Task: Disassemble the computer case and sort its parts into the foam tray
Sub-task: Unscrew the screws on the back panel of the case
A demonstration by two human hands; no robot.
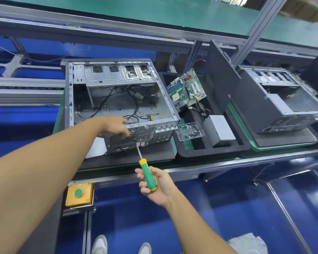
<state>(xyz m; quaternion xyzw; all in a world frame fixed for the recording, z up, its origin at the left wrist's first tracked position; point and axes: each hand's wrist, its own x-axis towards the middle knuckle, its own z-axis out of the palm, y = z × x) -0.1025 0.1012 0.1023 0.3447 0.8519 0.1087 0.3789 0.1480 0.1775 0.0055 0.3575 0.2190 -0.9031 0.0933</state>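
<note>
An open grey computer case (116, 99) lies on its side on a dark foam pad, with loose black cables inside. My left hand (117, 126) rests over the case's near rear edge, fingers lying on the round fan grille (120, 139). My right hand (153, 186) grips a green-and-yellow screwdriver (147, 176); its tip touches the rear panel just right of the grille. To the right, the black foam tray (233, 149) holds a green motherboard (186, 88) leaning upright, a grey power supply (221, 130) with its wires, and a clear screw box (189, 131).
A dark side panel (218, 77) stands upright behind the tray. A second opened case (279, 103) sits on a foam pad at the right. A yellow box with a green button (78, 194) hangs below the bench edge. Blue floor lies below, with my shoes visible.
</note>
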